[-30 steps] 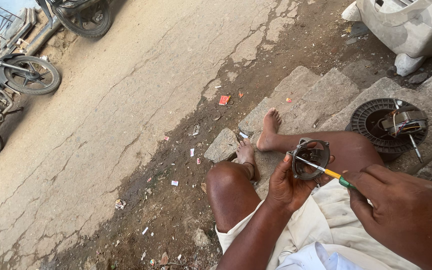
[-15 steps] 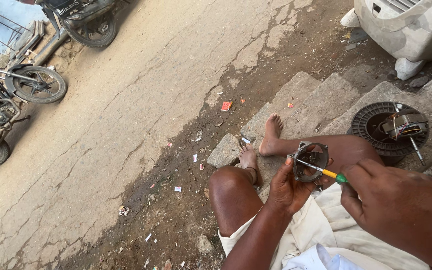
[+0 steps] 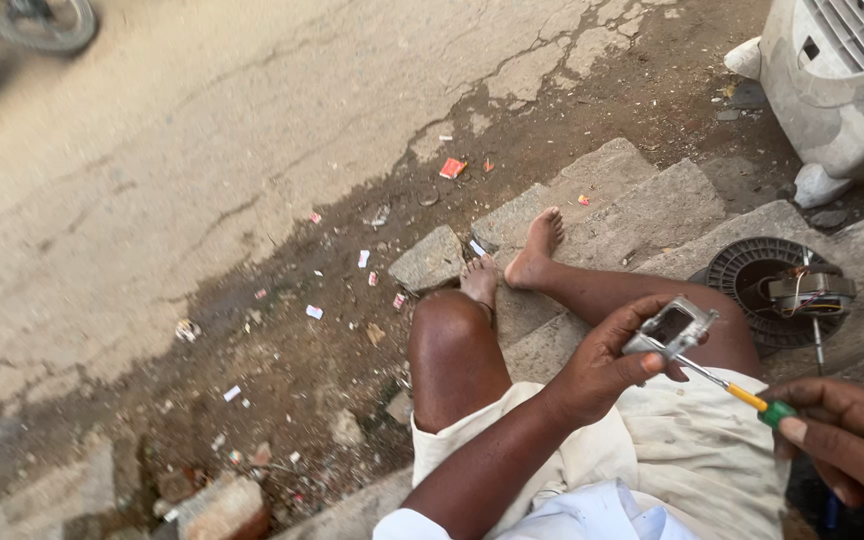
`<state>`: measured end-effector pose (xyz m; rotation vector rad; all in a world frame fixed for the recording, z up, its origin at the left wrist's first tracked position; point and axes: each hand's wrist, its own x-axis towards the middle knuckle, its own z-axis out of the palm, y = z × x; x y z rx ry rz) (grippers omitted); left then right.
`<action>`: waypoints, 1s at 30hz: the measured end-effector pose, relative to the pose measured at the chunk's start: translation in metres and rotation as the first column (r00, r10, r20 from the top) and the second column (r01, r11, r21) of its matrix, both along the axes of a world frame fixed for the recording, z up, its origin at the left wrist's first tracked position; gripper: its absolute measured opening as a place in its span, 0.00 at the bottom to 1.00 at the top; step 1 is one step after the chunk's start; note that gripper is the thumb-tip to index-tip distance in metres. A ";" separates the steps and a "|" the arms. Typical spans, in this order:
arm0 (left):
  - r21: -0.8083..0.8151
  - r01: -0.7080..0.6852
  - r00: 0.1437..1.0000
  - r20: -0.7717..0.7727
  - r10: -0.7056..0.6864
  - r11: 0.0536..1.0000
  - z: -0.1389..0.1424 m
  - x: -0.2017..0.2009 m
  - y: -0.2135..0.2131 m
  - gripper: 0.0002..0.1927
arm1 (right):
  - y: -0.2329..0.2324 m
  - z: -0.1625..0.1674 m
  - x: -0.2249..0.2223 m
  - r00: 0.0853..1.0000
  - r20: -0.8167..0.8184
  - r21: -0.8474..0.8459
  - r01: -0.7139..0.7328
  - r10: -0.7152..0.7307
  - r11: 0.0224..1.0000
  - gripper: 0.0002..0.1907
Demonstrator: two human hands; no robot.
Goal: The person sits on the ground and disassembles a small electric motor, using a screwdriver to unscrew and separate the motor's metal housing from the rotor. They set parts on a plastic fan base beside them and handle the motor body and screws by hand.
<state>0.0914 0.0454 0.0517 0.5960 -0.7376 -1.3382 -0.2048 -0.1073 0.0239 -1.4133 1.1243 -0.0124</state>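
My left hand (image 3: 607, 362) grips a small grey metal part (image 3: 670, 330) above my bent knees. My right hand (image 3: 847, 435), at the lower right edge, holds a screwdriver (image 3: 742, 393) with a yellow and green handle. Its thin shaft points up-left and its tip touches the metal part. I sit on stone steps (image 3: 652, 215) with both bare feet resting on the stones below.
A round black ribbed disc with a small wired motor (image 3: 782, 290) lies on the step at right. A white plastic appliance housing (image 3: 847, 80) stands at top right. A cracked dirt road with scattered litter fills the left, with a wheel (image 3: 27, 22) at top left.
The view has swung so the parked motorbikes on the left have slid mostly out of frame. The metal part in my left hand has turned and now shows a narrower side.
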 end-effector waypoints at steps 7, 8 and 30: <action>-0.096 -0.078 0.957 0.271 0.101 0.992 0.001 -0.011 0.001 0.39 | -0.027 -0.039 -0.075 0.998 -0.007 0.146 -0.065 0.067 0.987 0.24; -0.121 -0.114 0.930 0.335 0.149 0.986 0.003 -0.012 0.001 0.39 | -0.039 -0.039 -0.078 0.993 -0.036 0.157 -0.105 0.112 0.982 0.24; -0.049 -0.182 0.917 0.352 0.187 0.982 0.025 -0.007 0.000 0.49 | -0.002 0.025 -0.035 0.929 -0.322 -0.561 -0.340 0.179 0.755 0.26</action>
